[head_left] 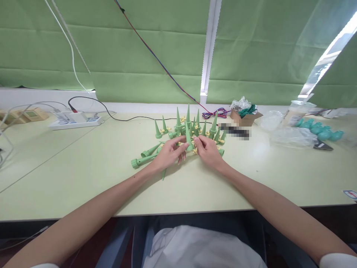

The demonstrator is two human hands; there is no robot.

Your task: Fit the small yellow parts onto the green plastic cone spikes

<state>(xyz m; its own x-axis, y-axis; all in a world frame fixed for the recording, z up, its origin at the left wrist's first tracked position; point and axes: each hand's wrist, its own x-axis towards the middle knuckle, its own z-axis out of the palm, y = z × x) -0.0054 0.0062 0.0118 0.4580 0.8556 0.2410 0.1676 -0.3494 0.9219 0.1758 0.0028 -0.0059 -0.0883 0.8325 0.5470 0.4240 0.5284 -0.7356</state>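
Note:
My left hand (173,150) grips a green watering spike (188,136) that points upward, thumb and fingers closed about its lower part. Close on the right, my right hand (206,149) is closed in a pinch beside the spike; whatever lies between its fingertips is hidden. Yellow valve pieces (195,151) show just below the fingers. Behind both hands, several more green spikes (178,119) stand upright in a cluster, many with small yellow valves. A ribbed green spike (143,160) lies on its side by my left wrist, with another lying spike (151,150) behind it.
On the table (97,178), a white power strip (76,121) and cables sit at the back left. A small cardboard box (244,118), a plastic cup (295,112), teal bulb-shaped pieces (320,130) and a clear plastic bag (292,137) are at the right.

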